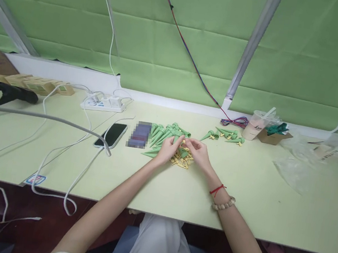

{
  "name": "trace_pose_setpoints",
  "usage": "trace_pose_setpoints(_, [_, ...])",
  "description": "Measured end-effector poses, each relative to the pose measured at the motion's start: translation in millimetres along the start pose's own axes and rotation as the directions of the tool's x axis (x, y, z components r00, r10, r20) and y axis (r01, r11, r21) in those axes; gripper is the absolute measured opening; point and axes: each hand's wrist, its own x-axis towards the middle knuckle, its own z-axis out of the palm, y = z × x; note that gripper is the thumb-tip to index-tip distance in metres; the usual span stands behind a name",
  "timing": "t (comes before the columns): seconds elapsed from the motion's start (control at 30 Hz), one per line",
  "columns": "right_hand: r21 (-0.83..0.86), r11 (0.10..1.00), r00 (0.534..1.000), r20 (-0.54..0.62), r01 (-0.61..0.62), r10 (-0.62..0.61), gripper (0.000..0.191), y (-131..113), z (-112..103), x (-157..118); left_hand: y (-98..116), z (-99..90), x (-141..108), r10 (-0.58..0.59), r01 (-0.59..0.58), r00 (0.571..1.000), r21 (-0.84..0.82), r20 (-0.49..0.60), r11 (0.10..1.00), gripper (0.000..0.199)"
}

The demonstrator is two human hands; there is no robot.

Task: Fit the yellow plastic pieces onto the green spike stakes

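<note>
Both hands meet over a pale yellow table. The left hand holds a green spike. The right hand is close by, its fingertips bunched near the spike; what they pinch is too small to tell. A red string bracelet and a bead bracelet circle the right wrist. Little yellow pieces lie under the hands. More green spikes lie beside the left hand. Right of the hands, spikes with yellow bits lie near a cup. A phone sits to the left, near a white power strip.
</note>
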Motion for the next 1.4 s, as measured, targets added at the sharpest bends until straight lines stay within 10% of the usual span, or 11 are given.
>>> trace_pose_setpoints(0.57, [0.07,0.993,0.994,0.066,-0.092,0.088,0.034,1,-6,0,-7,-6.6,4,0.055,-0.055,0.998,0.065,0.011,0.996,0.056])
trace_pose_setpoints(0.87, [-0.266,0.932,0.962,-0.048,0.245,-0.267,0.022,-10,-5,-4,-7,0.3,5,0.079,-0.079,0.997,-0.026,-0.016,0.996,0.056])
trace_pose_setpoints(1.07, [-0.085,0.996,1.0,0.014,-0.02,0.021,0.033,-8,-2,-3,-8,0.1,4,0.115,-0.115,0.993,-0.008,-0.008,0.993,0.052])
trace_pose_setpoints(1.4, [-0.043,0.999,0.998,0.056,-0.006,0.008,0.032,4,-5,0,-4,-0.3,-1,0.184,-0.183,0.983,0.125,0.009,0.975,0.054])
